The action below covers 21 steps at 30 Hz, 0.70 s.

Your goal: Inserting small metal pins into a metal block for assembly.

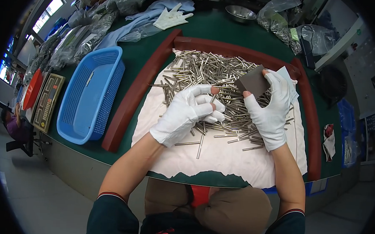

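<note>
1. Rods point(207, 69) lie heaped in the middle of the head view, on a pale cloth point(219, 161), thickest at the far side and thinning to a few strays nearer the person.
2. Red-brown rails point(139, 95) close off the heap at left, far and right; the near side has none.
3. The right hand point(273, 104), gloved with bare fingertips, grips a dark block point(253, 81) by its edges, thumb at the near left and a finger at the far side. The block is above the right part of the heap.
4. The left hand point(185, 112), gloved likewise, is half curled over the heap's near left part. Whether it pinches a rod I cannot tell; rods behind and beneath blur the matter.
5. Each rod looks like smooth metal: stiff, light singly, weighty by the handful, and likely slippery under glove fabric. They cross and overlap, so one may drag its neighbours. A stray is easiest to take, pinched at mid-length with bare fingertips; ends may roll away.
6. The block looks light and firm, perhaps slightly yielding, with a dull face that should not slip. Opposite edges make the best hold, leaving the broad faces free.
7. A blue basket point(104, 108) stands left of the left rail, on the green table point(133, 59).
</note>
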{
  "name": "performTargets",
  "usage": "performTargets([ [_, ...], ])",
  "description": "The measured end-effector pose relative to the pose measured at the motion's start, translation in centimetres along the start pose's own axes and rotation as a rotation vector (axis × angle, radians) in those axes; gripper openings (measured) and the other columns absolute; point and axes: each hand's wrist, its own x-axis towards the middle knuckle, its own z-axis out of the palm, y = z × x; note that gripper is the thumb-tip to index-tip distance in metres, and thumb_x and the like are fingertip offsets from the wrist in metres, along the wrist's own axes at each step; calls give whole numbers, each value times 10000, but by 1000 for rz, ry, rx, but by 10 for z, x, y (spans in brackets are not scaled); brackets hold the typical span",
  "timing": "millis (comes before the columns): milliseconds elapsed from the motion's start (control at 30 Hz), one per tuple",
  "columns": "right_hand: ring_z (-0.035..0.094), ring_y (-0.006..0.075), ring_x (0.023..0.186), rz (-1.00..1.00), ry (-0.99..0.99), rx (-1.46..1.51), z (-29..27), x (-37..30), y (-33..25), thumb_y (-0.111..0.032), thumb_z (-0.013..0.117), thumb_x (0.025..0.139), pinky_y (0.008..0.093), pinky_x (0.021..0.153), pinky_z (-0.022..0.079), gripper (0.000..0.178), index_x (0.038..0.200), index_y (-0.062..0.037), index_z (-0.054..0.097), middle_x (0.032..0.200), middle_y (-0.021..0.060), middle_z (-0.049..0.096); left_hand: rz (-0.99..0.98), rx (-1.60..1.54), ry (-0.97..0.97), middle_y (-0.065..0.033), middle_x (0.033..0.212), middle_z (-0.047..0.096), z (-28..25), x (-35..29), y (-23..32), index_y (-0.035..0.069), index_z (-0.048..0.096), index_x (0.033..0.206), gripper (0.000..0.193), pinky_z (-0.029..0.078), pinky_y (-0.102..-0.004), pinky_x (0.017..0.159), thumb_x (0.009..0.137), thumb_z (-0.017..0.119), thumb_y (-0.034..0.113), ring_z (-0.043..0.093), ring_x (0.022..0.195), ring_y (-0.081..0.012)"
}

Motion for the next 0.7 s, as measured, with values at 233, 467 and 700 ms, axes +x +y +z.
performTargets([
  [233, 523, 303, 1034, -20, 9, -9, -1, 1, -3, -212, 774, 653, 391, 882, 433, 583, 1155, -31, 541, 1121, 135, 545, -59, -218, -43, -115, 895, 628, -11, 1, 0, -26, 474, 1186, 349, 473, -194, 589, 953, 553, 221, 633, 775, -170],
  [467, 522, 297, 1027, 2, 35, 20, -4, 3, 4, -178, 779, 655, 390, 897, 420, 541, 1119, -19, 552, 1099, 130, 554, -146, -267, -74, -151, 990, 626, -11, 2, -1, -50, 467, 1194, 345, 553, -232, 745, 893, 602, 53, 658, 887, -221],
  [700, 515, 288, 1067, 12, 35, -4, -4, 3, 8, -147, 773, 672, 386, 935, 401, 525, 1135, -33, 553, 1125, 112, 559, -89, -153, 2, -190, 1150, 564, -6, 0, -1, -43, 364, 1282, 554, 526, -284, 899, 825, 672, 19, 614, 1049, -264],
])
